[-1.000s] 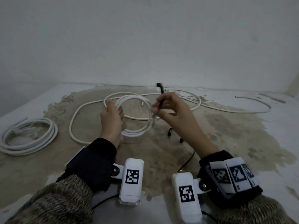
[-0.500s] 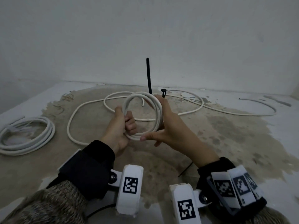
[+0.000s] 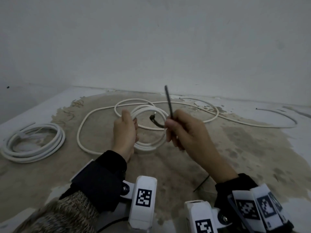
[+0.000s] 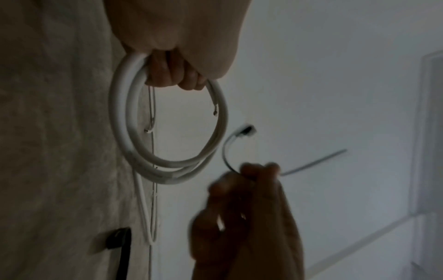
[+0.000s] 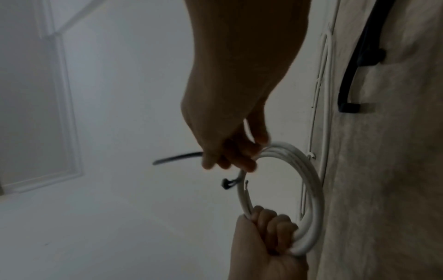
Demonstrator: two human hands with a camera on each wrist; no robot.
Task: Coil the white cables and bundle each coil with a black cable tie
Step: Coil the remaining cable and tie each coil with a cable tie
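My left hand (image 3: pixel 130 130) grips a small coil of white cable (image 3: pixel 149 145) by its left rim and holds it upright above the floor. My right hand (image 3: pixel 170 126) pinches a black cable tie (image 3: pixel 168 102) at the coil's right rim. The tie's tail points up and its head end curls left, showing inside the ring. In the left wrist view the coil (image 4: pixel 167 164) hangs from my left fingers (image 4: pixel 175 75), with the tie's head (image 4: pixel 246 130) just beside the coil. In the right wrist view the right fingers (image 5: pixel 230 159) hold the tie (image 5: pixel 177 157) next to the coil (image 5: pixel 314 189).
A second white coil (image 3: pixel 33 145) lies on the floor at the left. A long loose white cable (image 3: pixel 217 113) snakes across the stained floor behind my hands. A spare black tie (image 3: pixel 201 183) lies on the floor by my right wrist. A pale wall rises close behind.
My right hand let go of the coil's right side and now only pinches the tie. The tie's tail tilted and its head swung left into the ring.
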